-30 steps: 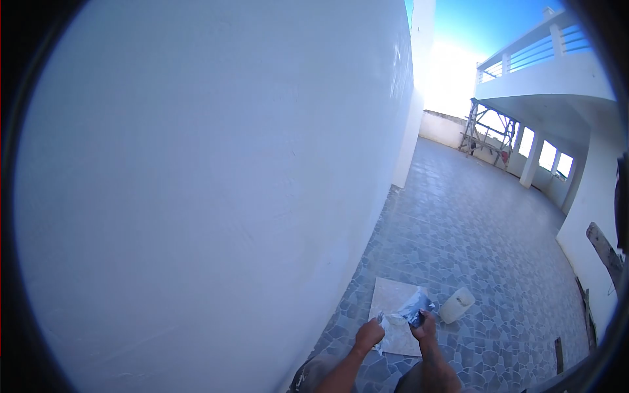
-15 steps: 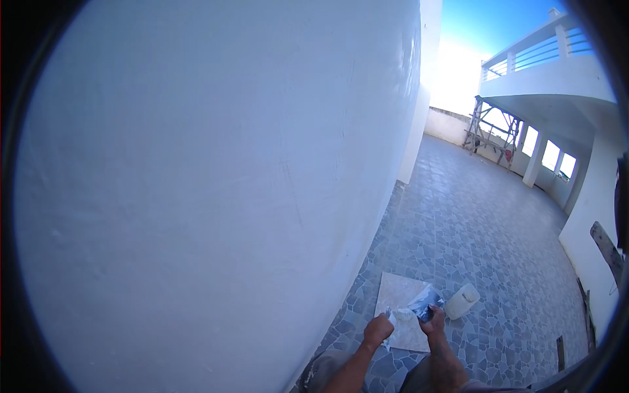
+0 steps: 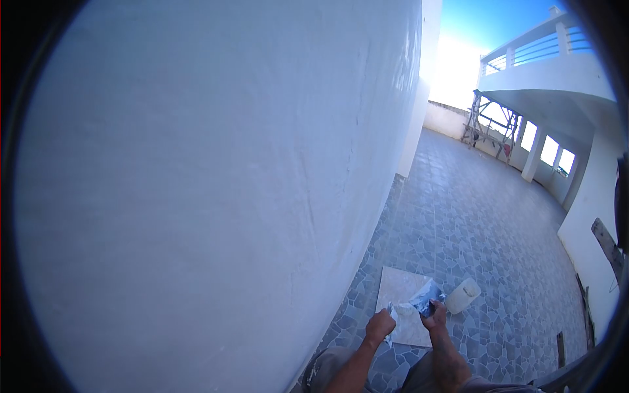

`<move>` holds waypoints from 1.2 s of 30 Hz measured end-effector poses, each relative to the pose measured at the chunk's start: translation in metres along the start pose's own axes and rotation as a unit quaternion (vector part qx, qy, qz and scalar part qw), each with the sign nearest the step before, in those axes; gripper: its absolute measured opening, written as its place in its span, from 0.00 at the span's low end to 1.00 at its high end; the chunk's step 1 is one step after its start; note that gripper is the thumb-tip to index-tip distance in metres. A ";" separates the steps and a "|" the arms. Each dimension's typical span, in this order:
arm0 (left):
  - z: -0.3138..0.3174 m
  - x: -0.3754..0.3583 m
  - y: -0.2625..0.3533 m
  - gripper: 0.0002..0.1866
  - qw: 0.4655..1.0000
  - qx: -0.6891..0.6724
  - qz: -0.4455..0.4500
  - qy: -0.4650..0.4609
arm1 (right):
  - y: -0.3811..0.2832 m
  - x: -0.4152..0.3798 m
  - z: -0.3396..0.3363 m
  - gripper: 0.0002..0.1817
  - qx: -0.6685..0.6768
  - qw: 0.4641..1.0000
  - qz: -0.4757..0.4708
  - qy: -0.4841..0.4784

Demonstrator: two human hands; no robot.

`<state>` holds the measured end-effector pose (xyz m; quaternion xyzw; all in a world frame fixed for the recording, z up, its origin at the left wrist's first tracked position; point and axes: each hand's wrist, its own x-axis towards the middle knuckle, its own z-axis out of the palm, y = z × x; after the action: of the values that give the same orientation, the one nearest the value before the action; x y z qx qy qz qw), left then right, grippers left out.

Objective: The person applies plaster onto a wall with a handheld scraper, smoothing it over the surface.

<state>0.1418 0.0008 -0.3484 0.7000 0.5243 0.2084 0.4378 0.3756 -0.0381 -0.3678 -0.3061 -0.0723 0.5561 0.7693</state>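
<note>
In the head view, my right hand (image 3: 435, 317) is closed around a wide putty knife (image 3: 430, 295) whose dark blade carries white putty. My left hand (image 3: 380, 325) is closed on a smaller putty knife (image 3: 390, 308), also smeared with white, its handle hidden in the fist. Both tools are held close together over a pale square board (image 3: 397, 279) on the floor. Soft white putty (image 3: 403, 313) shows between the hands, overlapping the board in this view.
A tall white wall (image 3: 216, 196) fills the left side. Just right of the board stands a whitish plastic container (image 3: 464, 296). Stone-patterned tile floor (image 3: 485, 229) stretches back to a wooden scaffold (image 3: 491, 128) under a balcony (image 3: 550, 75). Planks (image 3: 608, 249) lean at the right.
The view has tilted slightly, so the floor and board sit a little higher. Both hands keep their tools, with the blades slightly shifted against each other.
</note>
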 end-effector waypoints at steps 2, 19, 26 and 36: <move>0.004 0.002 -0.003 0.18 1.000 0.005 0.003 0.003 | 0.001 -0.002 0.000 0.17 0.002 1.000 -0.007 -0.022; -0.002 0.004 -0.002 0.20 0.998 0.043 -0.014 -0.045 | -0.001 -0.004 0.013 0.16 0.039 0.999 -0.017 0.003; 0.003 0.005 -0.008 0.21 0.998 0.044 -0.011 -0.039 | -0.001 0.002 0.005 0.20 0.070 0.997 0.005 -0.038; 0.002 0.000 -0.003 0.21 0.997 0.061 -0.013 -0.036 | -0.004 0.000 0.008 0.18 0.090 0.995 -0.001 -0.032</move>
<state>0.1414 0.0001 -0.3521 0.7258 0.5287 0.1450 0.4155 0.3755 -0.0355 -0.3588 -0.2178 -0.0467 0.5691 0.7915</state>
